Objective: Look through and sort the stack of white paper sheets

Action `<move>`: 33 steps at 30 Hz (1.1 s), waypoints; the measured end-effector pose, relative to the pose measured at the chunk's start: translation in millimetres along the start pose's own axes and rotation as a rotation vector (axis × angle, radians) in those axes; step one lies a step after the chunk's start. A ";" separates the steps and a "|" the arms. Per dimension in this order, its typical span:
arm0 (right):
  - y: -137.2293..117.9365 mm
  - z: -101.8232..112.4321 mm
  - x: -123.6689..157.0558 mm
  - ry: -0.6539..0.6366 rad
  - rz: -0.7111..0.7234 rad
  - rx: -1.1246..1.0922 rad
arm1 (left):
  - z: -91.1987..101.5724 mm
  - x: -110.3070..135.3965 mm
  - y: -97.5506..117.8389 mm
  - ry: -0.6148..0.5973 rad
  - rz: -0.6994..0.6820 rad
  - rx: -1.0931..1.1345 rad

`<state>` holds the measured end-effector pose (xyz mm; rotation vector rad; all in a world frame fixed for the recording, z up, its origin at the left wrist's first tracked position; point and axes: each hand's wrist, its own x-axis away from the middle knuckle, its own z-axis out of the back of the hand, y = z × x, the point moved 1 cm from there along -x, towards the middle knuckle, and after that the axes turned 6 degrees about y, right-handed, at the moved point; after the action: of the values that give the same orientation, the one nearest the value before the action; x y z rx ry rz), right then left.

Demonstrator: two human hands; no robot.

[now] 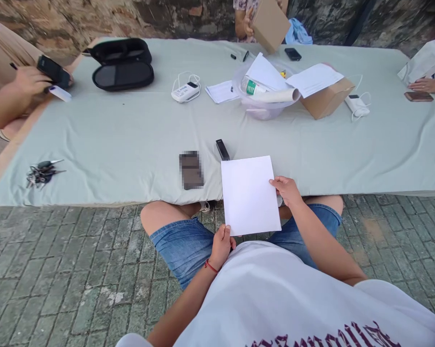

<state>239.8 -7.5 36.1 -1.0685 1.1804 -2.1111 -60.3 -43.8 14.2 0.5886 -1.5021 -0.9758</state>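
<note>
A blank white sheet of paper (250,196) is held over my lap, its far edge reaching above the table. My left hand (222,245) pinches its near left corner between thumb and fingers. On the right side, my right hand (286,189) grips the upper part of the edge, thumb on top. Just beyond the paper's far left corner lies a small black stapler-like object (222,150). A dark, pixelated rectangular item (191,170) rests on the table to the left of the paper.
On the cloth-covered table (130,140) are keys (42,173), a black case (123,65), white corded devices (186,91), a plastic basin (262,112) with papers and a roll, and a cardboard box (325,101). Other people sit left, opposite and right; one holds a box (270,24).
</note>
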 end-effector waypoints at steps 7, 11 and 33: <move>18.0 -5.4 -4.2 0.109 -0.039 -0.053 | -0.9 2.6 -2.0 -0.054 -0.001 -0.010; 17.8 -4.7 -6.8 0.097 -0.062 -0.044 | -0.8 4.0 -1.9 -0.066 -0.009 -0.014; 23.0 -5.1 -14.3 0.109 -0.074 -0.128 | -1.7 6.7 2.8 -0.106 -0.008 0.049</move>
<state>244.7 -6.4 9.1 -1.0799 1.3628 -2.2002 -59.4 -48.3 20.1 0.5863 -1.6228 -0.9918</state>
